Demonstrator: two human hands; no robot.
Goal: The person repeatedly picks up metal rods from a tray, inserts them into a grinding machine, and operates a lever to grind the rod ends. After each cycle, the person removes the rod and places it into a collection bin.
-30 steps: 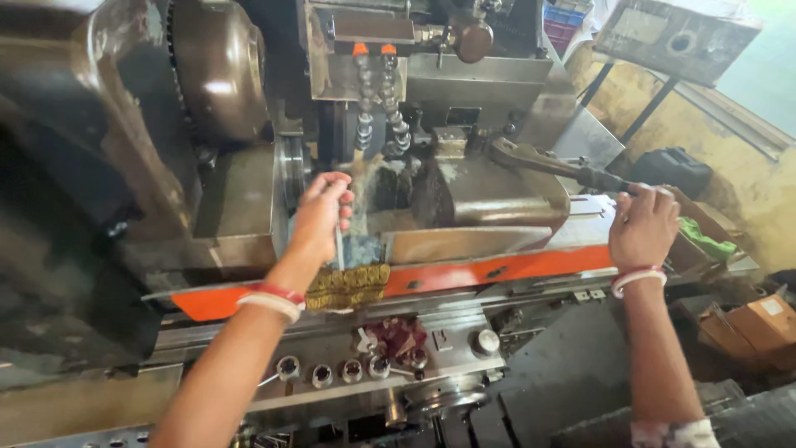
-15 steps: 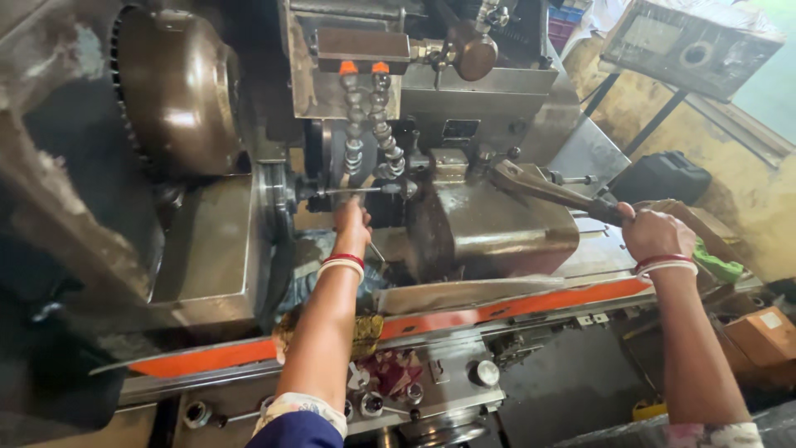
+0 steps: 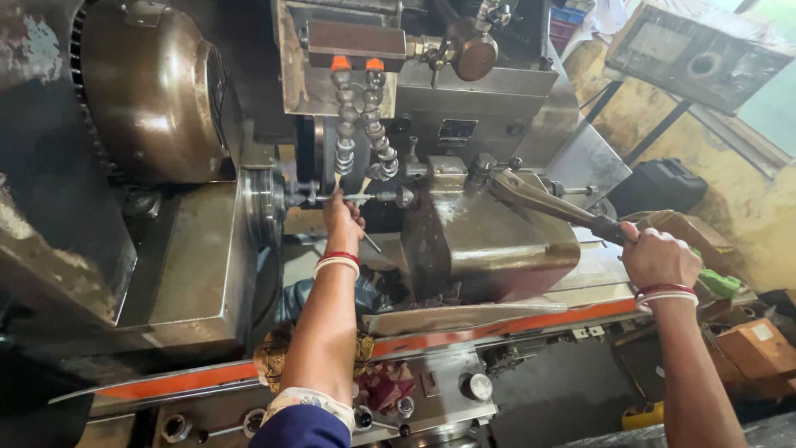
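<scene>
- Up at the middle of this old grinding machine, the left hand [image 3: 342, 217] is reaching in at a thin metal rod [image 3: 358, 197] held level between the two centres
- fingers are curled closed around the rod area, and a thin pin-like tool [image 3: 371, 242] sticks out below the hand, though I can't tell exactly how it's pinched
- red and white bangles [image 3: 336, 263] sit on that wrist, with a patterned sleeve cuff [image 3: 305, 402] lower down the arm
- right hand [image 3: 659, 255] is off to the right, well apart from the left one, wrapped tight around the dark grip of a long lever handle [image 3: 554, 205]
- that lever runs up and left to the top of the tailstock block [image 3: 489, 241], a chunky brownish steel housing just right of the rod
- two segmented coolant hoses [image 3: 358, 124] with orange collars hang down right above the rod, nozzles ending just over it
- big rounded motor cover [image 3: 153, 91] sits up left, and a round faceplate [image 3: 259, 207] faces the rod's left end
- orange strip [image 3: 514, 328] runs along the front edge of the machine bed, with knobs and a round dial [image 3: 475, 387] on the panel under it
- grubby rags [image 3: 274, 357] are bunched on the bed edge behind the left forearm
- cardboard box [image 3: 759, 348] and a black container [image 3: 659, 184] sit off at the right side
</scene>
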